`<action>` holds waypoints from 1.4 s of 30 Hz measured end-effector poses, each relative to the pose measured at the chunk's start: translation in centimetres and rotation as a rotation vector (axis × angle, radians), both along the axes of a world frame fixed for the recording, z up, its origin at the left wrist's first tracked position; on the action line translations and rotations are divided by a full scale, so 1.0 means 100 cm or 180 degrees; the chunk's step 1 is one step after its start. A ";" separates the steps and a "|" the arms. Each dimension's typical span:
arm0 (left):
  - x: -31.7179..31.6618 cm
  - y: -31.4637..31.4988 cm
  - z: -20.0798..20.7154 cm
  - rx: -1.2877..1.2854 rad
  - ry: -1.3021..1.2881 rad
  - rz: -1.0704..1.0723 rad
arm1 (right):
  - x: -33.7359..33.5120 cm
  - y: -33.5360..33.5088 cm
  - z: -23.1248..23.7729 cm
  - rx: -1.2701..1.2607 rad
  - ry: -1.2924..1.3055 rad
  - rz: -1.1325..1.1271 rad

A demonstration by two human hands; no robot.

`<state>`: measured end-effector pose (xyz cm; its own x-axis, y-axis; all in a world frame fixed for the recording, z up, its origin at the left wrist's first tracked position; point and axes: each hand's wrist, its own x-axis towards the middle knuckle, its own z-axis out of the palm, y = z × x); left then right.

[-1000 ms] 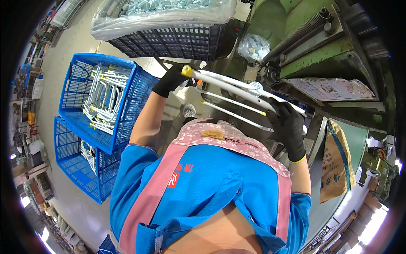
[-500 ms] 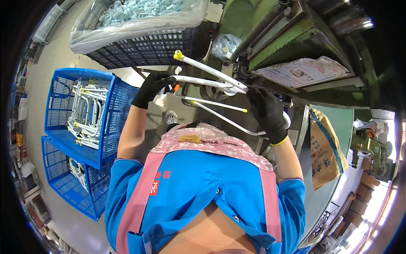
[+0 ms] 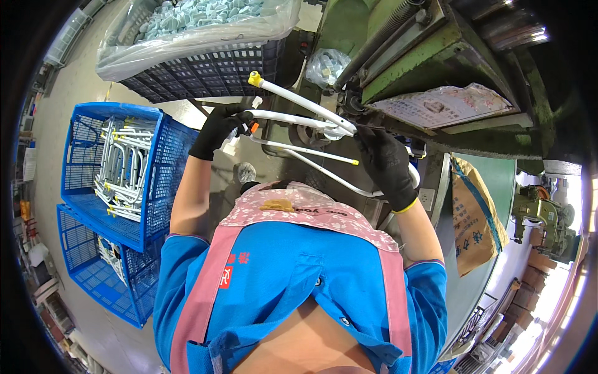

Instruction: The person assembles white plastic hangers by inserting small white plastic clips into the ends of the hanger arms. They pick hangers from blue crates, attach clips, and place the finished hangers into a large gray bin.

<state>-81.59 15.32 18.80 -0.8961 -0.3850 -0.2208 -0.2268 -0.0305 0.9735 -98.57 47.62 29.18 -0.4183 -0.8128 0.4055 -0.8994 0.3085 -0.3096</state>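
A white bent-tube frame (image 3: 305, 100) with yellow end caps reaches between my hands, in front of the green machine (image 3: 436, 68). My left hand (image 3: 215, 136), in a black glove, is closed round the frame's left end, beside a small orange piece (image 3: 253, 127). Wrapped over the frame's right side is my right hand (image 3: 389, 165), also black-gloved; its fingertips are partly hidden near the joint where tubes meet. One tube rises toward the far left and ends in a yellow fitting (image 3: 255, 78). Lower tubes of the frame pass just above my pink apron (image 3: 293, 206).
Two blue crates (image 3: 112, 168) on the left hold white tube frames. A black crate (image 3: 205, 71), lined with clear plastic and full of pale blue-green pieces, stands far left. A clear bag (image 3: 327, 65) lies by the machine. A brown paper sack (image 3: 474, 218) rests at right.
The whole view has shifted slightly, so most things sit a little further left. Both hands keep their hold on the frame, with little visible movement.
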 end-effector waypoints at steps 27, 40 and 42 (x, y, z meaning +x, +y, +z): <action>-0.007 0.000 0.007 -0.0093 -0.0214 0.0126 | 0.032 0.021 -0.042 0.0618 -0.0426 0.0043; -0.007 0.007 0.002 0.0305 0.0095 0.0518 | -0.148 0.058 -0.033 -0.0198 -0.0753 -0.1395; -0.007 0.008 0.001 0.0339 0.0065 0.0568 | -0.180 0.049 -0.050 0.0092 -0.0612 -0.1621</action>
<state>-82.28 16.16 18.90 -0.8205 -0.5134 -0.2513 -0.1890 -0.1713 0.9669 -116.60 52.54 24.23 -0.8265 -0.4976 0.2632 -0.5619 0.7012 -0.4388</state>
